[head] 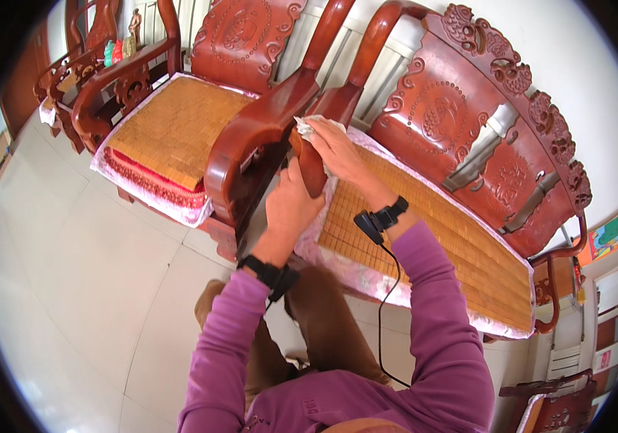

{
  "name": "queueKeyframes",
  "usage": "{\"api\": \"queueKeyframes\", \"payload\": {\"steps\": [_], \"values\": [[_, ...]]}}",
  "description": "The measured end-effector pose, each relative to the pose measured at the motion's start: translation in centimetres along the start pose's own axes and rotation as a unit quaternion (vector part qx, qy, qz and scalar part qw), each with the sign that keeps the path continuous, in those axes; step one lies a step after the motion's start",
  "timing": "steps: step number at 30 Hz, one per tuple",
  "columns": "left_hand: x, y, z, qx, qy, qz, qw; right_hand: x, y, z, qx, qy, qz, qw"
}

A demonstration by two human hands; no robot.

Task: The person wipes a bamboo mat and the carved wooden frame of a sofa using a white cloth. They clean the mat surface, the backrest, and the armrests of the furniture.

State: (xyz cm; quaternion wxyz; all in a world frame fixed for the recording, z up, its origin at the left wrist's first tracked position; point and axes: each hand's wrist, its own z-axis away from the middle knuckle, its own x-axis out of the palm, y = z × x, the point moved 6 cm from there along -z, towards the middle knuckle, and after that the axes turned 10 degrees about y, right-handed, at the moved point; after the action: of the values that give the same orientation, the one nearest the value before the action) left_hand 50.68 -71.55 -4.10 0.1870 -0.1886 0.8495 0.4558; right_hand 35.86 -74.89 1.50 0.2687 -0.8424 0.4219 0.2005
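My right hand presses a crumpled white cloth or tissue onto the curved wooden armrest of the carved bench. Part of the cloth is hidden under the fingers. My left hand rests against the front end of the same armrest, its thumb on one side and its fingers on the other. Beside it stands the thick armrest of the neighbouring wooden chair. On the bench lies a bamboo seat mat over a pink-edged cover.
The chair's seat bears a woven bamboo mat on a red cushion. Behind the bench seat rises a carved backrest. A small figurine and colourful ornaments stand beyond the chair. A black cable hangs from my right wrist.
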Motion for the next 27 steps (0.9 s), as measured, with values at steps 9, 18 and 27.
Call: {"api": "queueKeyframes", "payload": {"steps": [9, 18, 27], "values": [[-0.4, 0.2, -0.5, 0.007, 0.0, -0.009, 1.0, 2.7, 18.9, -4.9, 0.065, -0.144, 0.095, 0.983], [-0.3, 0.0, -0.6, 0.015, 0.005, 0.018, 1.0, 2.2, 31.4, -8.1, 0.188, -0.129, 0.262, 0.938], [-0.5, 0.1, -0.4, 0.023, 0.024, 0.025, 0.999, 3.1, 30.2, -6.9, 0.124, -0.097, 0.26, 0.953]]}}
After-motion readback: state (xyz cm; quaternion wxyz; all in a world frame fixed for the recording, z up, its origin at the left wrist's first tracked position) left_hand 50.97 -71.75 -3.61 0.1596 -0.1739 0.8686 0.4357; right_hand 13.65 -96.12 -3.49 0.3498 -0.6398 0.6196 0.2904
